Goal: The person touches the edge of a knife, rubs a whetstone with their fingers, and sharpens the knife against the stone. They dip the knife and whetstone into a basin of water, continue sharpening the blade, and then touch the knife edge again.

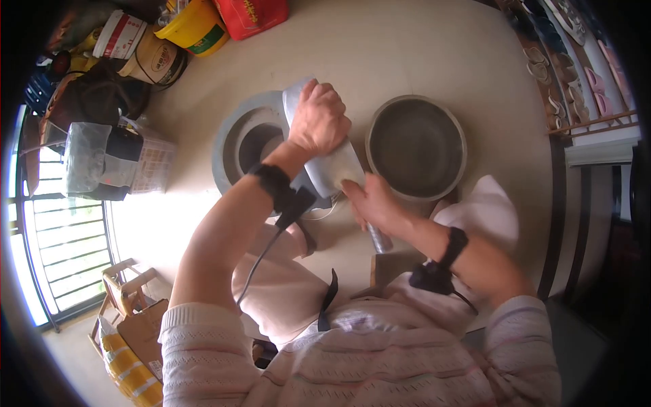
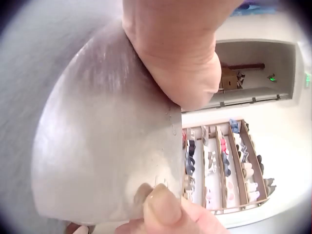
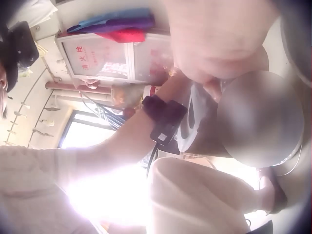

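A broad, shiny metal cleaver [image 1: 339,166] slants over the right side of a grey round tub [image 1: 227,146] with a wide rim. My left hand [image 1: 319,119] is curled over the far part of the blade, gripping it. My right hand [image 1: 376,203] holds the near end, its thumb [image 2: 165,207] lying flat on the blade in the left wrist view. Out below the right hand pokes the silvery handle [image 1: 380,241]. The blade's curved edge faces grey material in the left wrist view. In the right wrist view, the blade [image 3: 261,119] looks rounded and blurred.
Right of the tub stands a dark round basin [image 1: 417,146]. Buckets, including a yellow one [image 1: 196,30], and a red bag [image 1: 252,15] line the back left. A clear plastic box [image 1: 88,159] is at left, a shoe rack [image 1: 576,74] at right. My knees flank the work.
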A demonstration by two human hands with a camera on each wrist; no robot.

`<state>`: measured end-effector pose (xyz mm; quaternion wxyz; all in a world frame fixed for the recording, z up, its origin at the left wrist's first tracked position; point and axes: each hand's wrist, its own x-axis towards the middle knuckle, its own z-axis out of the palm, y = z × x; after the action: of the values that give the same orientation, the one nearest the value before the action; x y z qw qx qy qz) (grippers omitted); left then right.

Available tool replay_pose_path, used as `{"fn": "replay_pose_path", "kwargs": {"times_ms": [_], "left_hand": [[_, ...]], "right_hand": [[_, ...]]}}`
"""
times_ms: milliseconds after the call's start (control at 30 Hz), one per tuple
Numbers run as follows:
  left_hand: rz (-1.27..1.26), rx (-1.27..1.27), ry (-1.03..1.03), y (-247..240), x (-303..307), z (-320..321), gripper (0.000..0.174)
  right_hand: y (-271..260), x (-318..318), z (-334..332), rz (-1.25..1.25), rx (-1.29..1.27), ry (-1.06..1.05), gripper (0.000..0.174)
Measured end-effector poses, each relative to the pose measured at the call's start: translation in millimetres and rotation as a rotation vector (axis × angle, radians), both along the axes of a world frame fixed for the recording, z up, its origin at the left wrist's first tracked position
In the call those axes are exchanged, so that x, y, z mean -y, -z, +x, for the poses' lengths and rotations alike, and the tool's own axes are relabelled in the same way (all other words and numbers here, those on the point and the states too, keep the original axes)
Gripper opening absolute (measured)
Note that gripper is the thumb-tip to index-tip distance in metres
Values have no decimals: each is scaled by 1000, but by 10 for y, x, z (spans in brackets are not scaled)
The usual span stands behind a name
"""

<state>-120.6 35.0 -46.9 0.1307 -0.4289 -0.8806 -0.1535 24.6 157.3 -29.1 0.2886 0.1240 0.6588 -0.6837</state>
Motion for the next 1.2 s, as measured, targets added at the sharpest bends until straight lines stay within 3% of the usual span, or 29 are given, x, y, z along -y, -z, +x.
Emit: {"fn": "replay_pose_path", "kwargs": {"times_ms": [200,300,367,533,600,867,933,1067,1133,1200], "left_hand": [[35,10,-21,22,-12,-252,23],[-71,35,-69,8,29,-471,26],[-87,13,-75,11,45,-494,21],[0,-18,-15,5,-18,-85,16],[-13,10,-28,1,-55,100,23],[-83,-14,-66,25,31,-497,27],[-124,9,-72,-32,42,-536,17],[-60,-9,-44,-10,-4,-168,16],[51,2,-22,14,-45,102,20],[-3,24,-31,-1,-43,117,22]], "right_hand": [[-40,-77,-221,55,15,6,27],[2,-38,-448,-17,34,25,27],[-6,-12,-477,-1,25,37,28],[20,-25,-74,50,14,24,29],[-87,-103,90,38,62,13,30],[27,-34,-465,-14,-25,42,32],[-52,2,-513,-25,56,46,29],[147,30,-125,12,-15,96,31],[-7,-72,125,-14,-22,47,32],[-90,-100,87,27,22,25,31]]}}
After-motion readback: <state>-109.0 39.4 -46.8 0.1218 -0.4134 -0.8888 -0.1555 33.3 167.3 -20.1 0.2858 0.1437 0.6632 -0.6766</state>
